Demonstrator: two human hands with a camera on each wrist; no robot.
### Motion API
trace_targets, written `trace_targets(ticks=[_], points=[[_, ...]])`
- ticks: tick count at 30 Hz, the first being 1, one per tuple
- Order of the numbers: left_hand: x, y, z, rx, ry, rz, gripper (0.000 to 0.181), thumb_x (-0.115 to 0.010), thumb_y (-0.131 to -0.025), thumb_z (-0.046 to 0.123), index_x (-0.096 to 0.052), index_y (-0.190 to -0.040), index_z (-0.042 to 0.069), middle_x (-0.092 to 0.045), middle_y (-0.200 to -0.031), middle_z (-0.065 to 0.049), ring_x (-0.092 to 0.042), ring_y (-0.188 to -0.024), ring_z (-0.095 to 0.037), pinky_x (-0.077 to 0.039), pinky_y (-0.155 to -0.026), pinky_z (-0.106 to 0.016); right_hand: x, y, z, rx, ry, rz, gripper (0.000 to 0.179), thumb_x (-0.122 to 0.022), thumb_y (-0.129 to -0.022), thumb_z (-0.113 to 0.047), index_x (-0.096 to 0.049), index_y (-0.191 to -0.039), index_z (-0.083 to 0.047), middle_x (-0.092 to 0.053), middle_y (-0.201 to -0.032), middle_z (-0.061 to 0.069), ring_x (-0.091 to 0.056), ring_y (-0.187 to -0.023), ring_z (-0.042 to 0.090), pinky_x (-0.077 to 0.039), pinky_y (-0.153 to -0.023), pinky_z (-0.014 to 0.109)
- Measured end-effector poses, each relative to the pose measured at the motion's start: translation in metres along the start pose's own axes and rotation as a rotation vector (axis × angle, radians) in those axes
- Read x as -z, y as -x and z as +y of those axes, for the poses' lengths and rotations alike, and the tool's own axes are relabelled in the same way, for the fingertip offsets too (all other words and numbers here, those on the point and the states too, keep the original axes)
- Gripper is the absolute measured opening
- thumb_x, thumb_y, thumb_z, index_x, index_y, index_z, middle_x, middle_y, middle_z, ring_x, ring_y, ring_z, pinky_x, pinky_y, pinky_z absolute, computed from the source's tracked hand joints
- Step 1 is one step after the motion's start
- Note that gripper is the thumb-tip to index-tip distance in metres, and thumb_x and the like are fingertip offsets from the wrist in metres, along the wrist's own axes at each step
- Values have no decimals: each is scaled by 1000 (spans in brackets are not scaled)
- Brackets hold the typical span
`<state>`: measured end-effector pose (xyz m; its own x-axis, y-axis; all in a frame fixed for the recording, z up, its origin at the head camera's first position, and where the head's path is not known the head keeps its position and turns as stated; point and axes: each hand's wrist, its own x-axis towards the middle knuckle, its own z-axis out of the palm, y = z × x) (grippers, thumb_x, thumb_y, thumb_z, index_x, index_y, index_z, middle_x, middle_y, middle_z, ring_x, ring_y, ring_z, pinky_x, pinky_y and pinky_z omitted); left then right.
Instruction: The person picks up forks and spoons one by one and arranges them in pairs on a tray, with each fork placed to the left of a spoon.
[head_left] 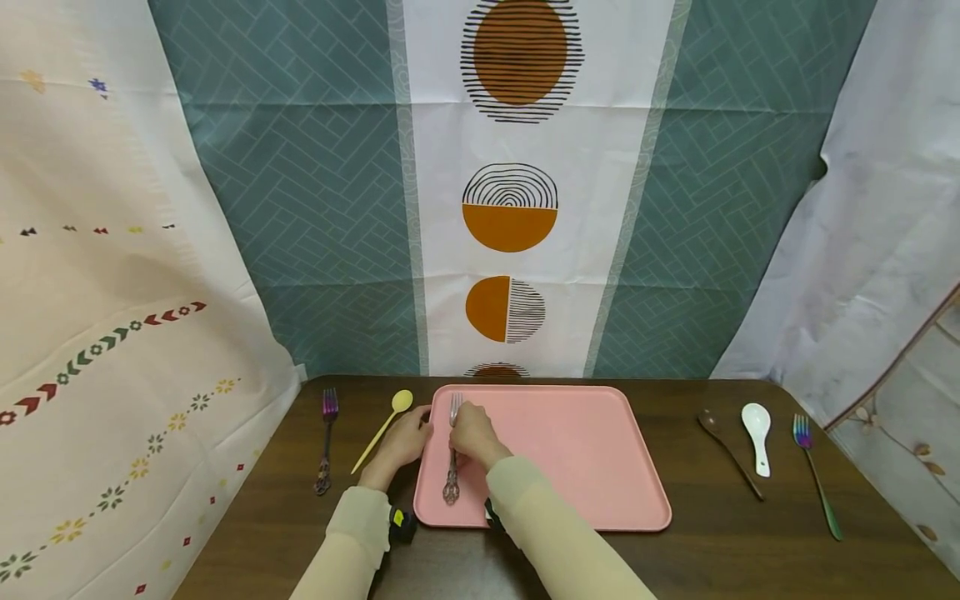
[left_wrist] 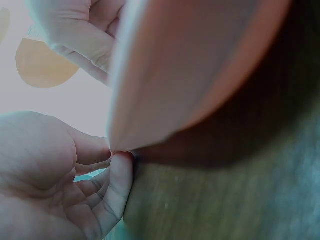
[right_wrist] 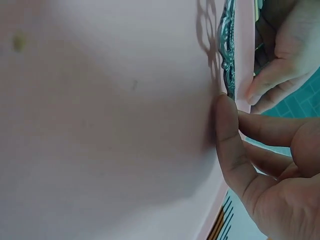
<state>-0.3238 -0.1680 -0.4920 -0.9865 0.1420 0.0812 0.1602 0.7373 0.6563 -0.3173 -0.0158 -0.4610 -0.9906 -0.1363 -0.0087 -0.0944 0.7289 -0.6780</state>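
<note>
A pink tray (head_left: 562,454) lies on the dark wooden table, and over its left part is a silver fork (head_left: 451,490) with an ornate handle, tines pointing away from me. My right hand (head_left: 474,433) pinches this fork near its middle; the right wrist view shows the thumb and fingertips on the patterned metal (right_wrist: 227,47). At the tray's left rim, my left hand (head_left: 405,437) pinches the edge between thumb and finger, as the left wrist view shows. Whether the fork touches the tray along its whole length I cannot tell.
Left of the tray lie a yellow spoon (head_left: 373,442) and a purple-tined fork (head_left: 327,442). To the right are a brown wooden spoon (head_left: 731,454), a white spoon (head_left: 758,437) and a fork with iridescent tines and green handle (head_left: 819,483). Patterned cloths hang behind and beside the table (head_left: 600,558).
</note>
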Motion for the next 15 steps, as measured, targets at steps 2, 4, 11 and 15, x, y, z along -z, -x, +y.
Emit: trace_targets(ticks=[2, 4, 11, 15], points=[[0, 1, 0, 4, 4, -2, 41, -50, -107, 8, -53, -144, -9, -68, -120, -23, -67, -100, -31, -54, -91, -52, -1, 0, 1, 5, -2, 2, 33, -68, -80, 15, -53, -62, -8, -58, -66, 8, -57, -53, 16, -49, -49, 25], [0, 1, 1, 6, 9, -2, 41, -50, -107, 8, -53, -144, -8, -68, -120, -22, -67, -98, -30, -54, -89, -51, -3, 0, 2, 3, -9, 0, 33, -67, -81, 16, -53, -62, -8, -58, -66, 9, -57, -52, 15, -49, -47, 25], [0, 2, 3, -3, 15, 5, 40, -51, -106, 7, -53, -143, -9, -67, -124, -25, -67, -103, -34, -54, -94, -54, -5, 0, 2, -35, -66, 7, 22, -66, -83, 17, -61, -70, 0, -61, -66, 12, -63, -44, 16, -51, -41, 25], [-1, 1, 1, 2, 18, 5, 41, -51, -107, 8, -53, -144, -9, -67, -125, -25, -67, -105, -36, -53, -96, -55, -5, 0, 2, -66, -94, 2, 16, -67, -85, 16, -66, -76, 3, -63, -71, 14, -66, -44, 18, -52, -40, 25]])
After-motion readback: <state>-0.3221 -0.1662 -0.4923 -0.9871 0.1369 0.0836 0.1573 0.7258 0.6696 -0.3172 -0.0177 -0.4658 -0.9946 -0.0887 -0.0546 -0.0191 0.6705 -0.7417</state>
